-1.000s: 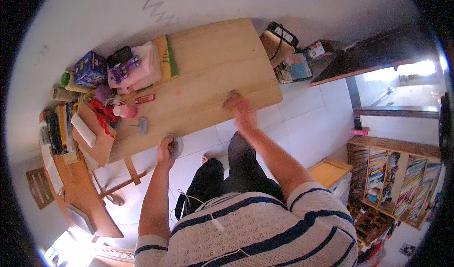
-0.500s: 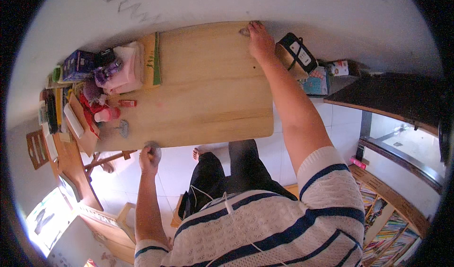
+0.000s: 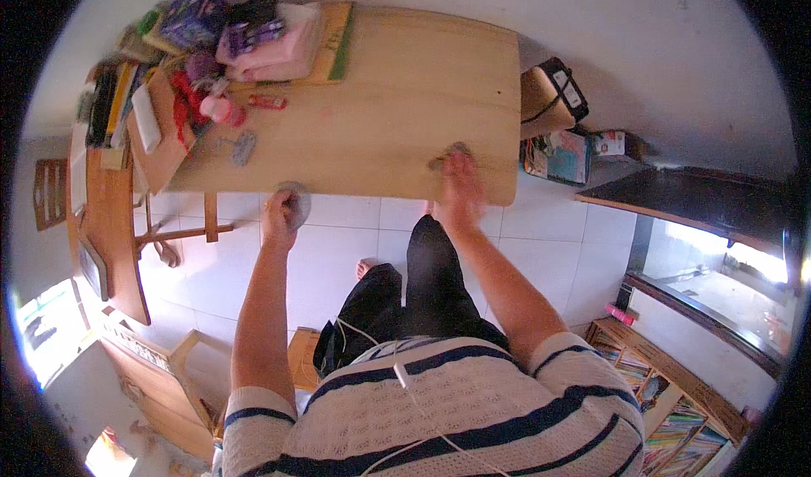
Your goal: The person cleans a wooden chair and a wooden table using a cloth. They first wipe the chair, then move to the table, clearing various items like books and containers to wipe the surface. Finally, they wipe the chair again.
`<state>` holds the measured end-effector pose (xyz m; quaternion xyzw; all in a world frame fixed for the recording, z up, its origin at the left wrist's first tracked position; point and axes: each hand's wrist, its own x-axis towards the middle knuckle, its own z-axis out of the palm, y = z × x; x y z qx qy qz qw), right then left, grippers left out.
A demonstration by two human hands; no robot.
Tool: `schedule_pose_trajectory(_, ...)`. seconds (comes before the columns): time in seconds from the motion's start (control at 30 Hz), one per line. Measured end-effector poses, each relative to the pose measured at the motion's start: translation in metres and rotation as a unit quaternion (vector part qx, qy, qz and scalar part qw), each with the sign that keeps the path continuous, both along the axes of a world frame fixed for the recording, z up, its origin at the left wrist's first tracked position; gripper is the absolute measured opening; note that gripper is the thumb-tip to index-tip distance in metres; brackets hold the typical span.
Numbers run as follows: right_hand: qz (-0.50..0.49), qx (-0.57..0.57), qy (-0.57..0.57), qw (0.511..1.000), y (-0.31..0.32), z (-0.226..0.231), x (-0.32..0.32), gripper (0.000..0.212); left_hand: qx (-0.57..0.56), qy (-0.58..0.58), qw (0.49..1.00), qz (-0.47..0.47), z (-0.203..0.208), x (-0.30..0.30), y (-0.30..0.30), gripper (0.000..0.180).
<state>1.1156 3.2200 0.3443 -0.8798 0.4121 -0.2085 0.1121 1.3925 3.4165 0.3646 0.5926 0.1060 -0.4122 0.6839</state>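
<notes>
My right hand point(image 3: 461, 191), slightly blurred, presses a small grey crumpled wad point(image 3: 459, 148) onto the wooden tabletop point(image 3: 397, 114) near its front right corner. Whether the wad is cloth or paper I cannot make out. Just off the table's front edge, my left hand point(image 3: 278, 218) is closed on a round, greyish, dish-like thing point(image 3: 297, 204) held on its side. Its exact kind does not show. Closest to that hand on the table lies a grey piece with a flat end point(image 3: 242, 148), beside a red tube-like item point(image 3: 268, 102).
Folded pink cloth point(image 3: 279, 50), a blue box point(image 3: 193, 16), a pink bottle point(image 3: 218, 109) and an open cardboard box point(image 3: 160, 130) crowd the table's left side. Beyond the right edge stand a black-and-tan box point(image 3: 553, 97) and a dark shelf point(image 3: 684, 198). A white cable point(image 3: 401, 376) hangs down my front.
My right hand has drawn the grey wad from the far right corner back toward the front edge. My left hand still holds the round thing at the front edge. The view has shifted.
</notes>
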Motion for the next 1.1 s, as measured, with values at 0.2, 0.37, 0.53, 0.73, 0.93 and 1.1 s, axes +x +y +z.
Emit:
schedule_pose_trajectory(0.2, 0.159, 0.055, 0.054, 0.984, 0.12, 0.005, 0.199, 0.043, -0.015, -0.069, 0.997, -0.006, 0.026, 0.003, 0.097, 0.014)
schedule_pose_trajectory(0.37, 0.259, 0.127, -0.038, 0.957, 0.159, 0.031, 0.25, 0.033, -0.001, 0.002, 0.996, 0.094, 0.069, -0.002, 0.142, 0.015)
schedule_pose_trajectory(0.53, 0.15, 0.095, -0.148, 0.973, 0.064, 0.067, 0.181, 0.022, 0.007, -0.033, 0.999, 0.043, 0.089, -0.013, 0.109, 0.014)
schedule_pose_trajectory(0.73, 0.126, -0.043, -0.084, 0.988, -0.062, 0.082, 0.092, 0.027, -0.075, -0.046, 0.973, -0.213, 0.103, -0.042, -0.05, 0.021)
schedule_pose_trajectory(0.93, 0.059, 0.548, -0.192, 0.812, -0.1, 0.104, 0.07, 0.02, -0.064, 0.029, 0.979, -0.191, 0.079, -0.07, -0.185, 0.018)
schedule_pose_trajectory(1.1, -0.02, 0.498, -0.174, 0.849, -0.202, 0.107, 0.067, 0.018, -0.017, 0.019, 0.977, -0.211, 0.098, -0.082, -0.255, 0.02)
